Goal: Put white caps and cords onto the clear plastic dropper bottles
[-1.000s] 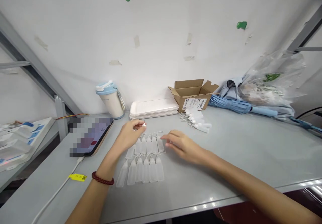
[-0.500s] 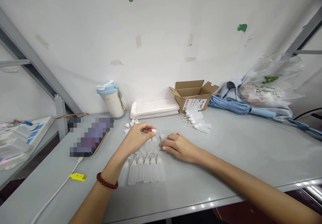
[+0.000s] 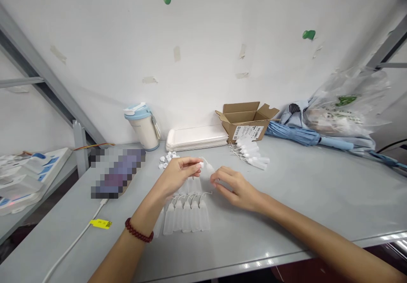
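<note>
My left hand (image 3: 180, 173) pinches a small white cap (image 3: 202, 165) between thumb and fingertips. My right hand (image 3: 237, 186) has its fingers closed round a translucent squeeze bottle, most of which they hide. Its white neck and thin bent tube (image 3: 207, 163) point up and left, close to the cap. Below my hands, several squeeze bottles with thin tubes (image 3: 187, 216) lie side by side on the grey table. More squeeze bottles (image 3: 194, 185) lie just under the left fingers, partly covered. Behind my left hand is a small pile of white caps (image 3: 165, 159).
Capped bottles (image 3: 249, 152) lie before an open cardboard box (image 3: 243, 122). White trays (image 3: 197, 137) are stacked at the wall beside a tumbler (image 3: 143, 126). A phone (image 3: 117, 173) with a charging cable (image 3: 76, 236) is at left; a blue umbrella (image 3: 294, 134) lies at right.
My right hand has lifted its bottle off the table and tilted the tube toward the cap. My left hand has shifted slightly right with the cap.
</note>
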`<state>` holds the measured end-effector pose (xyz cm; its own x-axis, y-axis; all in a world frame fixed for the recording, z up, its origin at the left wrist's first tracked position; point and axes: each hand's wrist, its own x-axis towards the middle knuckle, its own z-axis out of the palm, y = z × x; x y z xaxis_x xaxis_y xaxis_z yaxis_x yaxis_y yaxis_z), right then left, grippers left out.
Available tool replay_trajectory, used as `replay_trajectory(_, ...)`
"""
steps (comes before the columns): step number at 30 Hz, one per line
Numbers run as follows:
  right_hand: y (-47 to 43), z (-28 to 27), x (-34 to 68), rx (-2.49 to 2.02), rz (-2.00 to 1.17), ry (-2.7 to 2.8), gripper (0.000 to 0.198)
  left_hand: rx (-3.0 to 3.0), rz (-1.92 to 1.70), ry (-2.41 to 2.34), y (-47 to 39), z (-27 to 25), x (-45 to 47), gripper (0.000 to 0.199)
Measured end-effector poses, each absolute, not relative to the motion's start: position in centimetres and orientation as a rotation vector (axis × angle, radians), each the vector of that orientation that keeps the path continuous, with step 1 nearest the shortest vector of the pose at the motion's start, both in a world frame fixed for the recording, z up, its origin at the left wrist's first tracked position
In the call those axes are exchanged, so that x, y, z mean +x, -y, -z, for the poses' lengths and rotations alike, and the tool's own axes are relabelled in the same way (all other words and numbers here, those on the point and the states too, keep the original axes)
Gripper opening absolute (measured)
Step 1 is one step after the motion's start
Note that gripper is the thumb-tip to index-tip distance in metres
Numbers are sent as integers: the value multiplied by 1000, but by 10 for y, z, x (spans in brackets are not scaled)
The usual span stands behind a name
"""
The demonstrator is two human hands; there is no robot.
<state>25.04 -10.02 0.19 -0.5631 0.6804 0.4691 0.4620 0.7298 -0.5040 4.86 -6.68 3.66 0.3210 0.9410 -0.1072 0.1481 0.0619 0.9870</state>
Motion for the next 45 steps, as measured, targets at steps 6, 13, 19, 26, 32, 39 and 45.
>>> replay_trajectory(6,102,-5,252,-840,-685,2208,17,1437,-777,-1020,70,-40,49,29)
replay_trajectory(13,105,-12,256,-936,-1028,1925,15,1603,-670,-996,75,-46,50,23)
replay_trajectory(19,101,-15,258,-963,-1357,1596,11,1711,-713,-1017,80,-46,56,19)
replay_trajectory(26,96,-9,257,-841,-1559,1406,10,1532,-722,-989,79,-42,61,28)
replay_trajectory(32,99,-13,258,-871,-1568,1465,18,1527,-550,-1024,85,-46,63,33)
replay_trajectory(39,96,-12,260,-812,-1653,1390,26,1674,-661,-1079,87,-48,66,28)
replay_trajectory(45,96,-13,260,-805,-1673,1387,24,1659,-591,-1063,86,-45,67,38)
